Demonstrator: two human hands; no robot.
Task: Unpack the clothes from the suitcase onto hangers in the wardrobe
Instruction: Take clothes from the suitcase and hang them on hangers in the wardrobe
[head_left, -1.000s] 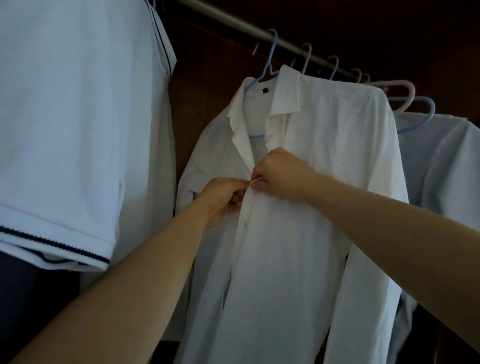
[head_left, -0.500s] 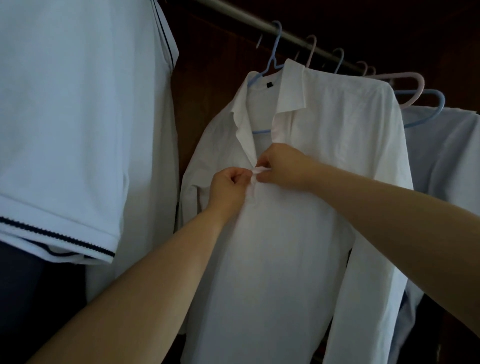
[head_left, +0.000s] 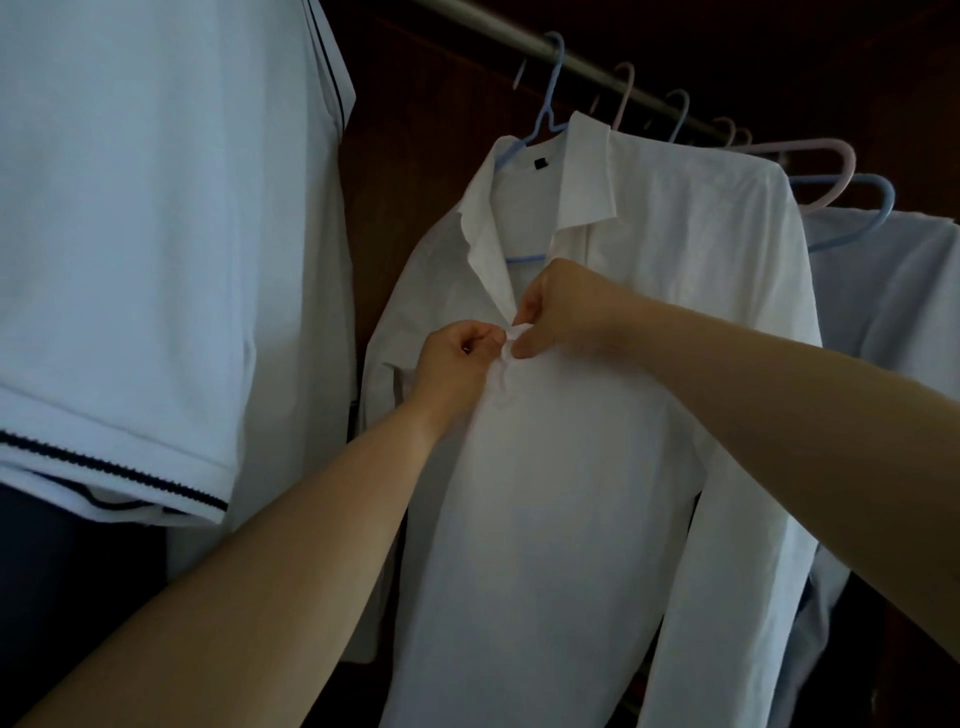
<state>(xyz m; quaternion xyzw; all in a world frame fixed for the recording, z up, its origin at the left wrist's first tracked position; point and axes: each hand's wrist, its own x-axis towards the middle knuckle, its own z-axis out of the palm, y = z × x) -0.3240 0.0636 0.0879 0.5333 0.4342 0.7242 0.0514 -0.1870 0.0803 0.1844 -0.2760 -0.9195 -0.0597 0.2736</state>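
A white long-sleeved shirt (head_left: 597, 467) hangs on a blue hanger (head_left: 545, 124) from the wardrobe rail (head_left: 498, 31). Its collar lies open. My left hand (head_left: 457, 364) pinches the left edge of the shirt's front opening just below the collar. My right hand (head_left: 566, 312) pinches the right edge at the same spot, fingertips almost meeting those of the left. The fabric bunches between them; whether a button sits there is hidden. The suitcase is out of view.
A white polo shirt (head_left: 156, 234) with dark sleeve trim hangs close on the left. A pale blue shirt (head_left: 904, 312) hangs on the right. Empty pink hanger (head_left: 826, 156) and blue hanger (head_left: 872, 208) sit on the rail. Dark wood wardrobe back behind.
Both hands have moved slightly up the shirt's front, toward the collar, still pinching the two edges together. The front below them now lies closed.
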